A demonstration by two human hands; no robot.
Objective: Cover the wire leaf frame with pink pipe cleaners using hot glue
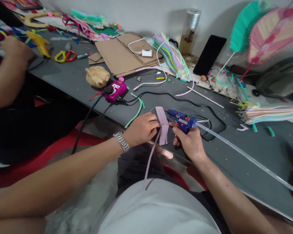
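Note:
My right hand (189,143) is wrapped round a blue hot glue gun (179,117), whose nozzle points left over a flat pink strip piece (162,118). A long clear glue stick (236,148) sticks out of the gun's back. At the strip piece's left edge, my left hand (143,129), with a metal watch on its wrist, pinches it near the middle. A loose pink strip (150,162) hangs down from there towards my lap. Whether the nozzle touches the piece, I cannot tell.
A magenta power adapter (116,91) with cords stands left, beside a tan lumpy object (97,76). Behind are cardboard (127,53), a bundle of coloured strips (172,57) and a phone (210,55). The gun's black cord crosses the table. Another person's arm (12,65) is at left.

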